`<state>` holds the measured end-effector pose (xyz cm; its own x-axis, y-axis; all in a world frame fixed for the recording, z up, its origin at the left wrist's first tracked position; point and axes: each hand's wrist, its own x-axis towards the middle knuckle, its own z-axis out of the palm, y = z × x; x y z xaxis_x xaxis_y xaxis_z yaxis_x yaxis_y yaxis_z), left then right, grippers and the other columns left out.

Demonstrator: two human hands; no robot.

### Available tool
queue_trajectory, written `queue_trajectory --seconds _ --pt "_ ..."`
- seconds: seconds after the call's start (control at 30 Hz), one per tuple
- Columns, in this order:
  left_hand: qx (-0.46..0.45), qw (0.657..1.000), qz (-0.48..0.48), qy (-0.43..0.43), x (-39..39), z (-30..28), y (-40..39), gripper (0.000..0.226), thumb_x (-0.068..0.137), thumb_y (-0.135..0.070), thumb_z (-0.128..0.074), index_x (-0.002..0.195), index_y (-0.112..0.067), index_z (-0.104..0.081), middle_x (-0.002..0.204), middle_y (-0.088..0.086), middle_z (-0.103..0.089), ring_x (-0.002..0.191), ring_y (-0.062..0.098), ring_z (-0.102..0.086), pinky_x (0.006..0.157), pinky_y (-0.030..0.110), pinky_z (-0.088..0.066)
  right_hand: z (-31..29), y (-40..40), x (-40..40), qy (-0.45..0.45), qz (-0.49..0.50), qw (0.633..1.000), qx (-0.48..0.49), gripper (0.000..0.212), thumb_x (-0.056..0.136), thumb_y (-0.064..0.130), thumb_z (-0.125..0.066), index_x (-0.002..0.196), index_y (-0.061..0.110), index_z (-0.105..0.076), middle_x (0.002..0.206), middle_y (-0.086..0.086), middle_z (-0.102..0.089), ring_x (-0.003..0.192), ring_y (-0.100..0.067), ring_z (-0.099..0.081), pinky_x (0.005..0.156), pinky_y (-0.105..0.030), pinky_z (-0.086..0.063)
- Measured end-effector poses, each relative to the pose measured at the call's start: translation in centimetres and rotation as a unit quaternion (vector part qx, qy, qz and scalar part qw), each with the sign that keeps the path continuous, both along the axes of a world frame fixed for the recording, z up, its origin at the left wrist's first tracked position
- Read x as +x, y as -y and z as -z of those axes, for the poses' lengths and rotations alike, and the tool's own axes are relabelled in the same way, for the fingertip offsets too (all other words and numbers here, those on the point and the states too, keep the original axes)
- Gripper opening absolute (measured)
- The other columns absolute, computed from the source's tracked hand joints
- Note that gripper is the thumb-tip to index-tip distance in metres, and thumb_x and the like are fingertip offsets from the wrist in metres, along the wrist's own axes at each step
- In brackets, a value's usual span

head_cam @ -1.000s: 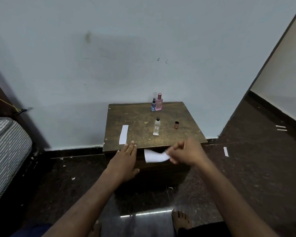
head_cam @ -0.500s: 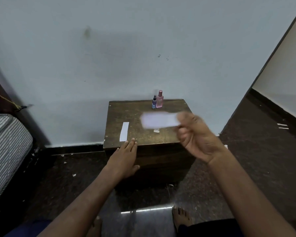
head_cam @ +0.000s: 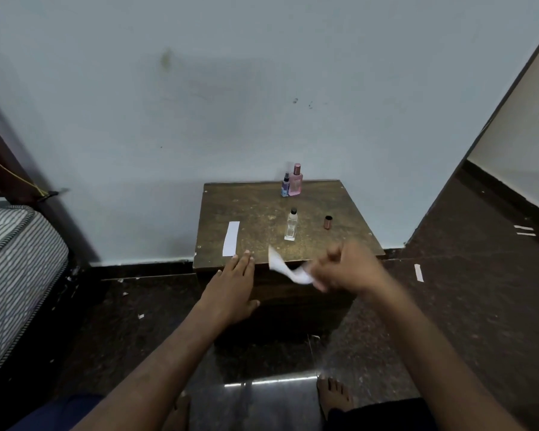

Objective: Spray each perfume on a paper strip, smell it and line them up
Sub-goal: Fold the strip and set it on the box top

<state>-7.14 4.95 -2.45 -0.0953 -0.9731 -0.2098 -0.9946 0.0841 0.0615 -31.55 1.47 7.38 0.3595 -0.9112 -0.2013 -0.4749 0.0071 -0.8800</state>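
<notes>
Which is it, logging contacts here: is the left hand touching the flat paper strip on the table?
Apart. The head view shows the left hand resting on the table edge, bare wood between its fingertips and the flat paper strip.

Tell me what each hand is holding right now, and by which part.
The right hand pinches a paper strip by its near end; the image is blurred, so the exact finger contact is unclear. The left hand holds nothing, its fingers flat on the table edge.

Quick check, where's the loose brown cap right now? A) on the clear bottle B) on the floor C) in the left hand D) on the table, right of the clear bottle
D: the brown cap stands on the table, right of the clear bottle, apart from it.
</notes>
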Motion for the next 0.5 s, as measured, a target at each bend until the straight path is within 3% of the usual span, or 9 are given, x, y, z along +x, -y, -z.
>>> queue_trajectory --seconds 0.03,0.07,0.13,0.17,0.27,0.37,0.43,0.5 --pt "0.001 1.000 -0.001 -0.003 0.0 -0.1 0.0 0.101 0.101 -0.048 -0.064 0.168 -0.010 0.001 0.178 0.006 0.007 0.164 0.027 0.001 0.130 0.049 -0.025 0.8 0.0 -0.3 -0.136 0.018 0.990 -0.032 0.014 0.087 0.013 -0.084 0.075 0.013 -0.077 0.064 -0.005 -0.075 0.054 -0.011 -0.070 0.053 -0.019 -0.052" --pt "0.002 1.000 -0.003 -0.008 0.1 -0.3 -0.1 0.099 0.101 -0.047 -0.064 0.168 -0.010 0.000 0.178 0.006 0.005 0.164 0.027 -0.001 0.130 0.050 -0.026 0.9 0.0 -0.3 -0.160 0.028 0.986 -0.031 0.011 0.088 0.013 -0.083 0.079 0.011 -0.078 0.064 -0.004 -0.076 0.055 -0.011 -0.073 0.052 -0.017 -0.052" --pt "-0.008 1.000 -0.002 -0.008 0.1 -1.0 -0.2 0.090 0.102 -0.044 -0.062 0.168 -0.011 -0.009 0.177 0.007 -0.006 0.163 0.028 -0.013 0.128 0.049 -0.030 0.5 0.2 -0.5 -0.055 0.061 0.997 -0.013 0.009 0.088 0.013 -0.083 0.089 0.006 -0.078 0.069 -0.007 -0.078 0.059 -0.014 -0.074 0.055 -0.017 -0.055" --pt "-0.030 0.999 -0.003 -0.009 0.0 -1.4 -0.2 0.081 0.103 -0.043 -0.061 0.166 -0.013 -0.021 0.174 0.007 -0.021 0.159 0.028 -0.026 0.124 0.047 -0.036 0.2 0.1 -0.4 -0.007 0.074 0.997 -0.012 0.011 0.088 0.014 -0.083 0.091 0.006 -0.077 0.071 -0.008 -0.078 0.061 -0.016 -0.075 0.057 -0.019 -0.056" --pt "-0.147 0.989 -0.005 -0.013 -0.4 -2.8 -0.3 0.042 0.101 -0.044 -0.062 0.137 -0.024 -0.053 0.134 -0.001 -0.065 0.125 0.022 -0.060 0.096 0.037 -0.050 0.1 -0.2 0.2 0.017 0.096 0.994 -0.045 0.013 0.086 0.015 -0.085 0.089 0.006 -0.077 0.069 -0.008 -0.078 0.063 -0.021 -0.076 0.059 -0.022 -0.057" --pt "-0.155 0.986 -0.013 -0.055 -0.8 -3.8 -0.3 0.027 0.097 -0.044 -0.069 0.120 -0.032 -0.060 0.108 -0.009 -0.072 0.108 0.018 -0.068 0.080 0.035 -0.054 0.5 -0.3 0.3 0.024 0.120 0.992 -0.037 0.012 0.086 0.014 -0.085 0.089 0.005 -0.077 0.070 -0.010 -0.078 0.059 -0.017 -0.074 0.053 -0.016 -0.052" --pt "-0.123 0.989 -0.024 -0.079 -0.7 -4.0 -0.4 0.024 0.095 -0.034 -0.073 0.118 -0.036 -0.065 0.111 -0.010 -0.073 0.110 0.018 -0.069 0.079 0.033 -0.052 0.2 0.0 0.1 0.038 0.125 0.991 -0.040 0.012 0.086 0.015 -0.085 0.089 0.007 -0.077 0.070 -0.009 -0.078 0.059 -0.015 -0.074 0.054 -0.015 -0.051" --pt "-0.106 0.992 -0.009 -0.071 -0.5 -4.0 -0.7 0.042 0.092 -0.021 -0.072 0.128 -0.041 -0.064 0.125 -0.012 -0.071 0.119 0.018 -0.065 0.083 0.035 -0.050 0.2 0.1 0.2 0.036 0.108 0.992 -0.045 0.012 0.086 0.016 -0.085 0.090 0.007 -0.077 0.071 -0.008 -0.078 0.062 -0.017 -0.076 0.058 -0.018 -0.055"
